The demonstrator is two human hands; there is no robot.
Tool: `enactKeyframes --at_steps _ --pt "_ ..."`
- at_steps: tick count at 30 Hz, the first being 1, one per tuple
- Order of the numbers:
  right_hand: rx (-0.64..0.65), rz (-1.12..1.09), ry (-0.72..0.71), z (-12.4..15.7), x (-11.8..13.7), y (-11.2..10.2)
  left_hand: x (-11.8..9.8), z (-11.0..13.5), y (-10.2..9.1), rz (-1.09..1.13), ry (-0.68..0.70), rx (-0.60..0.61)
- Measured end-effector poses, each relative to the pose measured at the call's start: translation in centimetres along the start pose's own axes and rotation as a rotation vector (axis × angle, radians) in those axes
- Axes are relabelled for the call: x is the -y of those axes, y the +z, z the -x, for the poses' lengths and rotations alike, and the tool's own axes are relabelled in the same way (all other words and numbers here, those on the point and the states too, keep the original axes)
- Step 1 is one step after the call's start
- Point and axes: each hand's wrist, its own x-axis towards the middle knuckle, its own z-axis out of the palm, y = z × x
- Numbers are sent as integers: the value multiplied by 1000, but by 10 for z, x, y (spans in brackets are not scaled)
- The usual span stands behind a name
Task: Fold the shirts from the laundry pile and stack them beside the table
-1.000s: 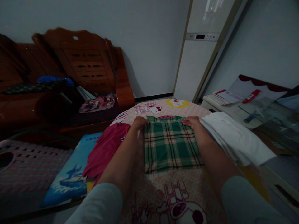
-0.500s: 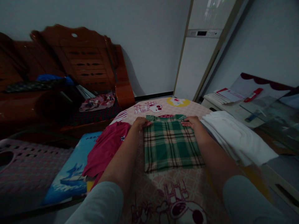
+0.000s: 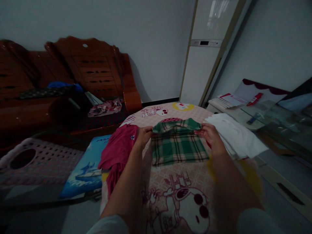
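Note:
A green plaid cloth garment, folded into a rough rectangle, lies on the table with its far edge lifted. My left hand pinches the far left corner of that edge. At the far right corner, my right hand grips the same edge, fingers closed on the fabric. Between the hands the raised strip bows a little. Left of my left forearm sits a crumpled magenta garment. White folded cloth rests just beyond my right hand.
The table wears a pink cartoon-print cloth. Leftward are a blue printed bag, a pink plastic basket and a carved wooden sofa. A glass-topped cabinet stands right; a tall white air conditioner stands behind.
Both hands have taken hold of the plaid garment's far edge and raised it; earlier they lay flat on its corners. The view has shifted slightly.

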Motion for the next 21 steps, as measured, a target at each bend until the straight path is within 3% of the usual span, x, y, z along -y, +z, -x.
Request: enactKeyframes --at_steps 4,9,16,19,21 --pt "-129 106 -77 31 -32 -10 28 42 4 -92 -96 48" --pt "-230 200 -156 37 -49 -3 41 48 9 -73 -152 -11" --pt "-81 61 -107 46 -37 -10 35 45 2 -8 -109 -140" --pt "24 173 41 51 -35 -16 36 45 -2 -84 -133 -132" --pt "28 313 72 53 -34 -17 37 44 -3 -127 -143 -116"
